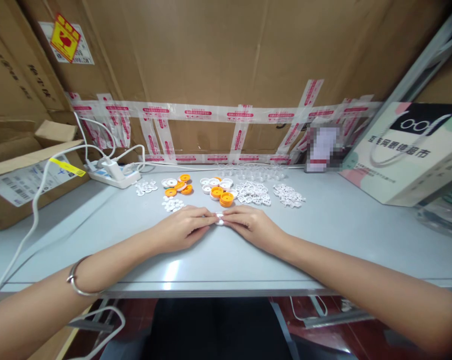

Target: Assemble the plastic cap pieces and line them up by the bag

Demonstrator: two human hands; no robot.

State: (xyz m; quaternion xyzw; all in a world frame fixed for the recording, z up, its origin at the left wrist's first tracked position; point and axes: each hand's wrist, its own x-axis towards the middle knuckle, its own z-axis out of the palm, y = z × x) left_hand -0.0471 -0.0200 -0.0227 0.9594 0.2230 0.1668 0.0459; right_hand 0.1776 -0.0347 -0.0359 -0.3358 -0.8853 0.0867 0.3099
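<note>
Left hand (188, 225) and right hand (251, 223) pinch a disc (219, 221) from either side, seemingly fitting it together; the next move calls for even pressure.

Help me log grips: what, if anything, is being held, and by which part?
A small white round piece, held at its opposite side edges by the fingers of the left hand and the right hand.
</note>
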